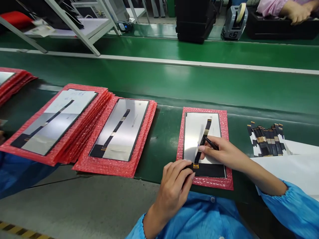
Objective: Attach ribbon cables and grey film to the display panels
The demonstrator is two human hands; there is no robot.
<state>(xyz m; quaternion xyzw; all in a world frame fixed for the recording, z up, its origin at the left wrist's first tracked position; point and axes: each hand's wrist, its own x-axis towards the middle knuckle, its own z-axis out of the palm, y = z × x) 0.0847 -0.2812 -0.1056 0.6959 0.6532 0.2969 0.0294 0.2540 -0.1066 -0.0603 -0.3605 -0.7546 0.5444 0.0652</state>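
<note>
Red bubble wrap [225, 146] lies under a grey panel [196, 132] at the near edge of the green belt [199, 86], right in front of the person. A dark ribbon strip [204, 139] runs down the middle of the panel toward a small yellow tab at its lower end. The left hand [174, 186] is curled, fingertips pressing on the lower edge of the panel beside that tab, gripping nothing that shows. The right hand [221, 152] is closed around a thin black tool [211, 143], its tip touching the strip about halfway along. The step in hand looks like seating or pressing the strip onto the panel; the next move would call for steady downward pressure along the strip while the left hand keeps the panel from sliding. To the left lie two stacks of like panels [119, 129] on red wrap, and to the right a bunch of loose strips [266, 139] on white sheets [294, 166]. Another person's hand [296, 13] rests on a black tray across the belt.
</note>
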